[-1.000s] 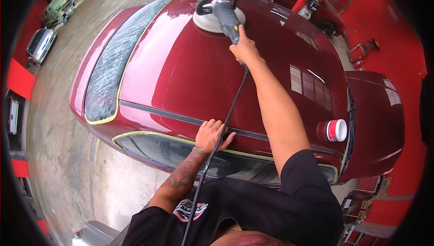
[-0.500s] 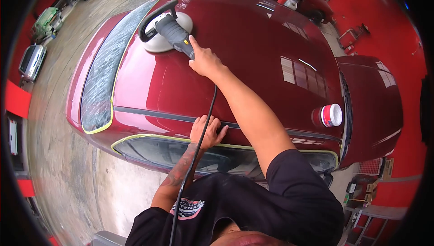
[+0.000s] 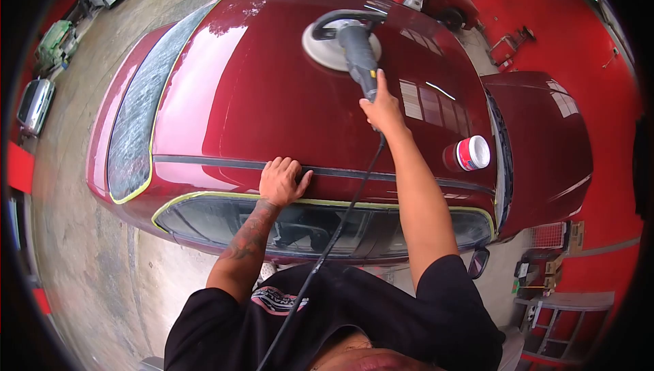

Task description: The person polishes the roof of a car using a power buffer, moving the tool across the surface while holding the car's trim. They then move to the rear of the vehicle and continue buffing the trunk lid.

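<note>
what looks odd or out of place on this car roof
A red-and-white jar lies tipped on its side on the dark red roof, near the windshield edge, with no spill visible. The polisher cord drapes across the roof rail and side window. The right hand holds the polisher; the left hand braces on the roof edge.

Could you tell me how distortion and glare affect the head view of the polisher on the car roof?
Head view: strong fisheye bending, with a black vignette at the corners; the car roof mirrors bright window-like glare beside the right hand holding the polisher; the left hand looks sharp, with no obvious blur.
</note>
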A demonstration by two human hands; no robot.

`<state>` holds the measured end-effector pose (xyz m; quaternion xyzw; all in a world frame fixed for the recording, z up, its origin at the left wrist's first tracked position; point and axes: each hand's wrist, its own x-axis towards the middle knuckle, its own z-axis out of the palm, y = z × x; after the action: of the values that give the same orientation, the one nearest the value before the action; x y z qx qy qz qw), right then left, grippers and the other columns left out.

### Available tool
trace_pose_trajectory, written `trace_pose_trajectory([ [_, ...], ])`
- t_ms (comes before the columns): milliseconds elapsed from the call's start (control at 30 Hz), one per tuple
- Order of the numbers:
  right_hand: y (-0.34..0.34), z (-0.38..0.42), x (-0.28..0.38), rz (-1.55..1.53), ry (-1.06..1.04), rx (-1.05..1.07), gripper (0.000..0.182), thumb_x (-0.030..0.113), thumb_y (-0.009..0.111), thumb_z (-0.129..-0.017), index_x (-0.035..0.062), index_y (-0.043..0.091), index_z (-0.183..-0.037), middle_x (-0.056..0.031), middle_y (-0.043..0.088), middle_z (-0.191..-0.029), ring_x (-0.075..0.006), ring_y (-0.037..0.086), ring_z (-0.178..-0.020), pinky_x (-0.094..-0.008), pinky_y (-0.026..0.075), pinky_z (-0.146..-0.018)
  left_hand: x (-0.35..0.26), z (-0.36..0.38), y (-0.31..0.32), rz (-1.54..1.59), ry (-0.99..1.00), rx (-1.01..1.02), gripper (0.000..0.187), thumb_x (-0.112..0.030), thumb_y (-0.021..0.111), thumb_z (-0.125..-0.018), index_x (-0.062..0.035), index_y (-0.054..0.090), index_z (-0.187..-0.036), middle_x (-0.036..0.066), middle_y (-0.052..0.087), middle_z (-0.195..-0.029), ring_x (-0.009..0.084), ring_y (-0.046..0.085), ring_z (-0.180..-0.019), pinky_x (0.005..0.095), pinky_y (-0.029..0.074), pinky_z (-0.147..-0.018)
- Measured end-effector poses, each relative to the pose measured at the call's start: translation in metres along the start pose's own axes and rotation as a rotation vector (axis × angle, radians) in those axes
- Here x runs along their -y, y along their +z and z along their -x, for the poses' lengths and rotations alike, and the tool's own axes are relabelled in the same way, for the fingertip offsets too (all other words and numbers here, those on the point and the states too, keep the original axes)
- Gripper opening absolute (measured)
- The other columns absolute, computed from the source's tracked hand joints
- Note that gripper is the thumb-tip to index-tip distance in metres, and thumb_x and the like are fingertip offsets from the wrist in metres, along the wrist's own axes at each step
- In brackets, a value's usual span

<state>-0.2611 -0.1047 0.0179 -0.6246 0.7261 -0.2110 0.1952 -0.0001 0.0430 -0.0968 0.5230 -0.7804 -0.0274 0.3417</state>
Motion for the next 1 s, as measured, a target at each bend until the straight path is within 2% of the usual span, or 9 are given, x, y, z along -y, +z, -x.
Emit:
trace_pose_trajectory([
  [33, -0.019, 0.013, -0.001, -0.023, 0.083, 0.031, 0.097, 0.025, 0.070, -0.091, 0.0192, 0.011, -0.168, -0.0349, 0.067, -0.125, -0.0509, 0.067, -0.114, -0.0540, 0.056, -0.099, 0.000, 0.001, 0.000, 0.000, -0.003, 0.005, 0.032, -0.037, 0.077, -0.089, -0.0129, 0.058, -0.079, 0.005, 0.056, -0.078, 0.0264, 0.059, -0.081, 0.0406, 0.049, -0.074],
  [200, -0.067, 0.071, -0.043, -0.102, 0.243, -0.076, 0.097, 0.021, 0.068, -0.092, 0.0166, 0.009, -0.169, -0.0266, 0.072, -0.107, -0.0263, 0.074, -0.067, -0.0389, 0.062, -0.063, 0.000, 0.001, 0.000, -0.008, -0.001, -0.002, 0.034, -0.038, 0.076, -0.090, -0.0137, 0.056, -0.077, 0.004, 0.055, -0.077, 0.0260, 0.059, -0.079, 0.0408, 0.048, -0.073],
  [500, -0.070, 0.132, -0.053, -0.122, 0.285, -0.093, 0.097, 0.019, 0.067, -0.094, 0.0167, 0.007, -0.169, -0.0257, 0.073, -0.104, -0.0254, 0.073, -0.066, -0.0402, 0.061, -0.064, -0.002, 0.001, 0.001, 0.007, 0.022, -0.050, 0.034, -0.035, 0.078, -0.088, -0.0128, 0.056, -0.076, 0.004, 0.055, -0.075, 0.0265, 0.058, -0.076, 0.0410, 0.047, -0.070],
  [633, -0.048, 0.149, -0.024, -0.079, 0.222, -0.020, 0.098, 0.018, 0.070, -0.094, 0.0147, 0.008, -0.169, -0.0161, 0.074, -0.110, -0.0229, 0.072, -0.064, -0.0382, 0.060, -0.064, 0.000, 0.002, 0.001, 0.041, 0.018, -0.057, 0.034, -0.036, 0.078, -0.088, -0.0134, 0.055, -0.075, 0.004, 0.054, -0.074, 0.0265, 0.058, -0.076, 0.0410, 0.047, -0.071],
  [733, -0.009, 0.157, -0.022, 0.039, 0.075, -0.048, 0.097, 0.018, 0.070, -0.094, 0.0199, 0.009, -0.169, -0.0178, 0.075, -0.091, -0.0225, 0.072, -0.064, -0.0396, 0.059, -0.063, 0.002, 0.002, 0.002, 0.061, 0.033, -0.065, 0.034, -0.037, 0.077, -0.089, -0.0133, 0.057, -0.076, 0.004, 0.056, -0.076, 0.0263, 0.059, -0.078, 0.0416, 0.048, -0.072],
  [767, 0.002, 0.164, -0.014, 0.006, 0.021, -0.047, 0.097, 0.018, 0.070, -0.093, 0.0214, 0.009, -0.169, -0.0202, 0.073, -0.082, -0.0253, 0.072, -0.063, -0.0413, 0.059, -0.063, 0.003, 0.003, 0.001, 0.069, 0.039, -0.069, 0.034, -0.038, 0.077, -0.089, -0.0134, 0.057, -0.076, 0.004, 0.057, -0.077, 0.0263, 0.059, -0.078, 0.0417, 0.048, -0.073],
  [833, 0.018, 0.181, 0.015, 0.021, -0.038, -0.009, 0.098, 0.019, 0.070, -0.093, 0.0213, 0.008, -0.169, -0.0288, 0.073, -0.090, -0.0384, 0.075, -0.075, -0.0480, 0.060, -0.071, 0.006, 0.003, -0.002, 0.161, 0.009, -0.045, 0.031, -0.039, 0.074, -0.092, -0.0118, 0.064, -0.081, 0.006, 0.061, -0.076, 0.0280, 0.061, -0.077, 0.0424, 0.048, -0.073],
  [900, 0.027, 0.203, 0.049, 0.004, -0.054, 0.055, 0.099, 0.019, 0.070, -0.092, 0.0217, 0.007, -0.169, -0.0412, 0.068, -0.111, -0.0565, 0.067, -0.107, -0.0585, 0.054, -0.088, 0.009, 0.003, -0.002, 0.283, -0.056, -0.027, 0.030, -0.038, 0.072, -0.094, -0.0104, 0.067, -0.085, 0.007, 0.063, -0.075, 0.0295, 0.062, -0.077, 0.0437, 0.049, -0.073],
  [1000, 0.052, 0.226, 0.073, 0.003, -0.176, 0.077, 0.100, 0.012, 0.072, -0.091, 0.0181, 0.008, -0.168, -0.0396, 0.069, -0.101, -0.0570, 0.068, -0.097, -0.0601, 0.056, -0.081, 0.004, 0.001, -0.018, 1.040, -0.558, 0.004, 0.044, -0.045, 0.060, -0.105, -0.0030, 0.069, -0.111, 0.009, 0.071, -0.088, 0.0223, 0.069, -0.083, 0.0370, 0.054, -0.078],
])
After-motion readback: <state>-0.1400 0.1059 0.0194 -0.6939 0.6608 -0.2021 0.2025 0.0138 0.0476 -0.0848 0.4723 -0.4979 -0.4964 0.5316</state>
